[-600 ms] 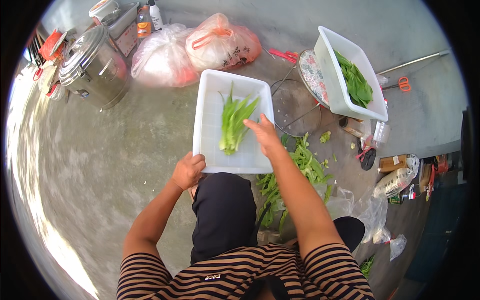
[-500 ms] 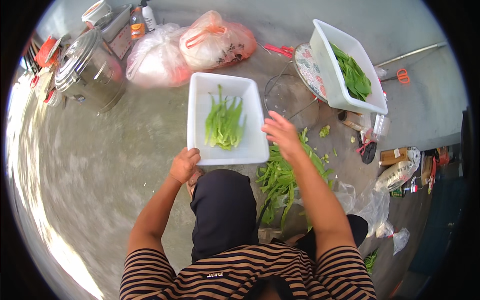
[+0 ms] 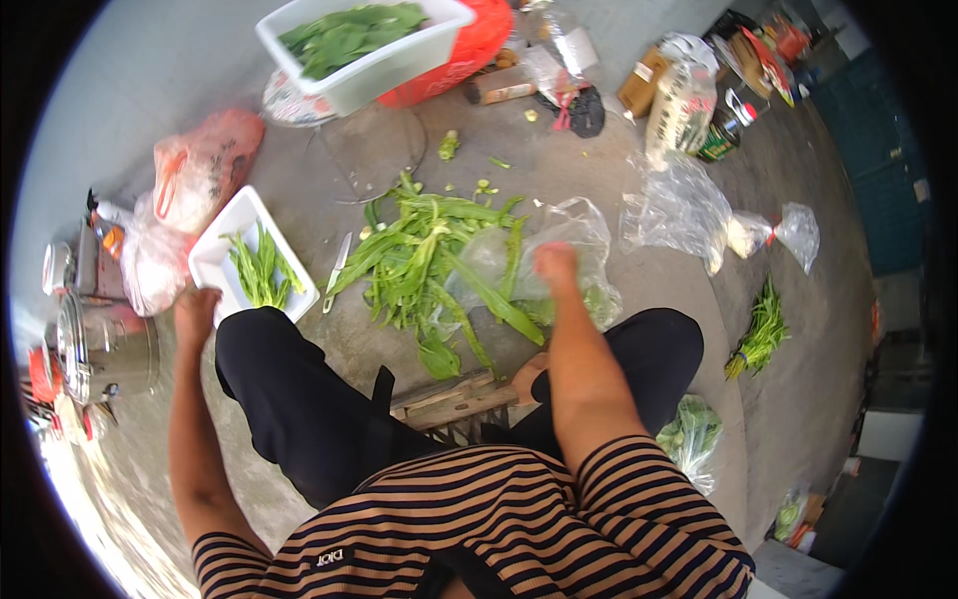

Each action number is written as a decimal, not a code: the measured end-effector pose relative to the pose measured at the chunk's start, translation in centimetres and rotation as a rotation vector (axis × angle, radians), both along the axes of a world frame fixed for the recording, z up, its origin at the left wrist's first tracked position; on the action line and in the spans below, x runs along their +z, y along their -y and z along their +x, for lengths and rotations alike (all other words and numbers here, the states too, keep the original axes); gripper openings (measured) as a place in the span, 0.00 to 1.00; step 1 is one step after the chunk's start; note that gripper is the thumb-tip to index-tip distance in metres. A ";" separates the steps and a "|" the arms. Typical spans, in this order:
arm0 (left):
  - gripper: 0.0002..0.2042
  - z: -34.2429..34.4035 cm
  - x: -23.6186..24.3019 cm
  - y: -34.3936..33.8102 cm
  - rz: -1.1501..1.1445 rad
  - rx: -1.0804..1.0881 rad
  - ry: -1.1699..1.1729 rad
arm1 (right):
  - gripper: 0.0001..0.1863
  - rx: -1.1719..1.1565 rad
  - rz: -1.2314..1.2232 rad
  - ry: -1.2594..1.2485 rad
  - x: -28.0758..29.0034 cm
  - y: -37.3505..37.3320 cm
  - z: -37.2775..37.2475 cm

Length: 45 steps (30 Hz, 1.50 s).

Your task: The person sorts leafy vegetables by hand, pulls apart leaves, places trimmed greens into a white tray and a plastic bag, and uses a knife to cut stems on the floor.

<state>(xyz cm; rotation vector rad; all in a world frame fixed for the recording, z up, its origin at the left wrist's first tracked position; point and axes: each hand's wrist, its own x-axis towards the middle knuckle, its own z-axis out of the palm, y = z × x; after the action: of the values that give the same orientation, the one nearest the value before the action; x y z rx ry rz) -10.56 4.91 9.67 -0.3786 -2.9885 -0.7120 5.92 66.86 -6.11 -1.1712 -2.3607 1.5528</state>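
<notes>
My left hand (image 3: 197,307) is closed at the near left corner of a white plastic tub (image 3: 212,252), gripping its rim. Trimmed green leafy stalks (image 3: 264,270) lie inside the tub. Over a crumpled clear plastic bag (image 3: 589,225) hangs my right hand (image 3: 557,264), smeared by motion, so its fingers cannot be made out. The bag partly covers a loose heap of long leafy greens (image 3: 419,260) on the floor in front of me. Between tub and heap lies a knife (image 3: 339,270) with a pale handle.
A larger white tub (image 3: 364,72) of leaves stands at the back. Full plastic bags (image 3: 205,165) and a steel pot (image 3: 110,344) are on the left. To the right are another clear bag (image 3: 684,205), a tied bunch of greens (image 3: 760,334) and a bagged vegetable (image 3: 691,434).
The view has swung right, so the tub now appears farther left, with my left hand still at its corner. My right hand has left the tub's side and reached over the clear bag.
</notes>
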 end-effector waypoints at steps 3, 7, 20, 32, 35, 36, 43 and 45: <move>0.17 -2.1 13.0 -15.3 -0.073 -0.117 0.019 | 0.10 0.556 -0.147 0.671 3.5 4.2 0.2; 0.14 0.7 15.1 -34.5 -0.004 -0.733 0.032 | 0.26 0.071 0.340 0.444 4.7 0.7 0.2; 0.16 7.7 -14.7 -45.2 -0.677 -1.155 0.099 | 0.20 0.825 0.610 0.374 5.0 -3.7 -3.1; 0.15 5.4 -11.9 -45.9 0.059 -0.812 0.013 | 0.12 1.431 0.364 0.911 8.7 -3.6 -0.6; 0.17 8.5 -13.4 -46.7 0.004 -1.127 0.439 | 0.11 1.703 0.184 0.796 13.0 2.4 3.5; 0.15 9.7 -14.7 -46.0 -0.204 -1.252 0.496 | 0.11 1.631 0.028 0.720 13.3 2.6 3.1; 0.13 10.4 -15.1 -44.9 -0.530 -0.968 0.689 | 0.13 1.209 0.173 0.735 6.2 4.5 0.1; 0.14 8.1 -17.0 -44.5 -0.475 -0.535 0.727 | 0.12 1.113 0.262 0.758 1.9 3.7 2.6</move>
<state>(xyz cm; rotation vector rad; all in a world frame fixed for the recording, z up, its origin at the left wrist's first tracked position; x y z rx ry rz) -2.47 49.45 -7.28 -1.2101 -3.7784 -0.1280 8.54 63.18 -4.17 -0.3315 -3.9761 0.8544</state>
